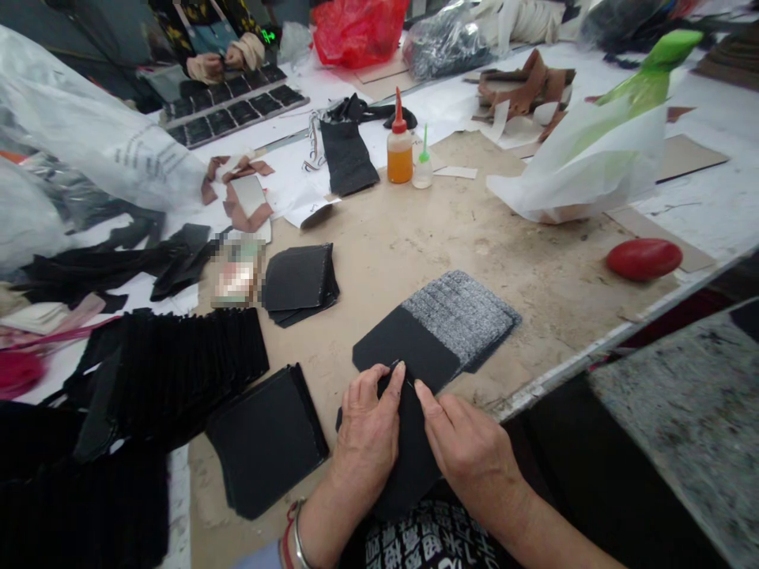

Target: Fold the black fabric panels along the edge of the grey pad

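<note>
Both hands are at the near edge of the table, closed on a black flat panel point(409, 466) that hangs partly over the lap. My left hand point(368, 423) pinches its upper edge with thumb and fingers. Close beside it, my right hand point(468, 442) grips the same edge, fingers bent around it. Just beyond the fingertips lies a fanned stack of panels point(462, 312), black in front and speckled grey behind. To the left of my hands sits a stack of black panels point(269, 438), with a smaller black stack point(300, 276) farther back.
Many black pieces stand in a row point(183, 371) at left. Behind are an orange glue bottle point(399, 154), a small green-tipped bottle point(423, 167) and a black strip point(349, 158). A red oval object point(644, 259) lies right, near a green bottle point(640, 79). A co-worker's hands point(222, 62) show far left.
</note>
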The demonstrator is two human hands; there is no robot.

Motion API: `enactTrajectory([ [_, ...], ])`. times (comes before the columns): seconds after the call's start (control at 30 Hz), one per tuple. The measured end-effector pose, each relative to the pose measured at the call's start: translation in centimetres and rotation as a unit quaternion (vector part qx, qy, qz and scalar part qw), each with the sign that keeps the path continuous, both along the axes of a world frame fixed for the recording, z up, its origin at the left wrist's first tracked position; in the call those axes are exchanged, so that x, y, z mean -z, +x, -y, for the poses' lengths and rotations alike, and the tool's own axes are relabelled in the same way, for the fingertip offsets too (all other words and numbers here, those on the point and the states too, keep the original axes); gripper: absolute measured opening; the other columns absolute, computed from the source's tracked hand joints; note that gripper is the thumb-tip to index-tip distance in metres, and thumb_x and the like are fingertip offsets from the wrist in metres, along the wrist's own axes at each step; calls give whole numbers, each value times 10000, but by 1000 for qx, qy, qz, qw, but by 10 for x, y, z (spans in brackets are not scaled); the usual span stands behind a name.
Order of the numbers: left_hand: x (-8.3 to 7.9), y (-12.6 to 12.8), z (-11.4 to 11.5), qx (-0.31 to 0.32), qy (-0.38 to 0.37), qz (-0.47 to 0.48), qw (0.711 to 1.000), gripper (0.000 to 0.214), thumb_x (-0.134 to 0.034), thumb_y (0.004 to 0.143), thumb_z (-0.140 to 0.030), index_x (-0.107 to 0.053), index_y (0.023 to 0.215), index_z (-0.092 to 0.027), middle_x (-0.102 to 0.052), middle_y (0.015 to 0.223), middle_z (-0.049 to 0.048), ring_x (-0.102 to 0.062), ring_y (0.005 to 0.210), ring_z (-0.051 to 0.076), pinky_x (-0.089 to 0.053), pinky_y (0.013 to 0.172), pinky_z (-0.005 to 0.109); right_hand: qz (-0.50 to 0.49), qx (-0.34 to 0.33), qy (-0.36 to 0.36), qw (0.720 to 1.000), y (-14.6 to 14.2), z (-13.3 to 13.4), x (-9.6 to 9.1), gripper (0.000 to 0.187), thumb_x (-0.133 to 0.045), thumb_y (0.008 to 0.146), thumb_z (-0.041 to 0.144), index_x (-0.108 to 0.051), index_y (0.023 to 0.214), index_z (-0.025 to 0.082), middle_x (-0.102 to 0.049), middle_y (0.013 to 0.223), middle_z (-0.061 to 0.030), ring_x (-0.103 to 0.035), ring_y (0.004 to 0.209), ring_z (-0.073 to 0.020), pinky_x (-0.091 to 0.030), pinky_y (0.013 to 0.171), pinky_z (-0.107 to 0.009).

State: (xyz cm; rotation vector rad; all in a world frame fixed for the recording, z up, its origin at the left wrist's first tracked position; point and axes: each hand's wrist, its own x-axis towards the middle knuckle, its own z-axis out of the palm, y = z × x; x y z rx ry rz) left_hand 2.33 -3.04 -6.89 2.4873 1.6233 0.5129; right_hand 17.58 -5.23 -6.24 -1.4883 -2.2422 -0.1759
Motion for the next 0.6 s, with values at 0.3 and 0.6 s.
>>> enactTrajectory([
  [0.3,-6,1,0,0,-35,-6,999,525,-384,802,-12,-411,1303,-167,-459,1170,125,-431,1109,237,-445,921,430,-2,8,-10,1000,-1,2,4,288,-460,867,86,-597,1120,74,-541,654,-30,-520,565,-146,-396,519,-278],
  [0.6,-17,8,-1,-28,-82,23,996,415,-423,887,-241,-443,1289,-140,-443,1166,140,-423,1085,250,-417,929,448,-108,25,-69,991,5,0,-12,252,-442,921,237,-611,1054,106,-614,785,-67,-606,704,-155,-465,623,-255],
])
